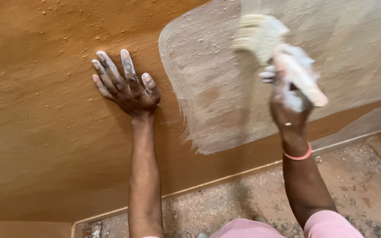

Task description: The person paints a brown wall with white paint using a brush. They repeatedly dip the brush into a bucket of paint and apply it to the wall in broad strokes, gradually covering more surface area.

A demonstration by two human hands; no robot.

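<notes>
The wall is brown and bumpy on the left side, and no paint is on that part yet. The left hand lies flat on the brown wall with its fingers spread wide. It holds nothing, and its fingertips have white paint on them.

Going right, 1 big pale patch of thin whitish paint covers part of the wall. Its lower edge is streaky and brown shows through, so the coat looks thin. I think the painting is only partly done, because much of the wall I can see is brown.

The right hand is closed around a paintbrush and holds it up against the pale patch. The brush is blurry. A pink band sits on that wrist.

Below is a speckled floor. No paint pot or bucket shows anywhere.
</notes>
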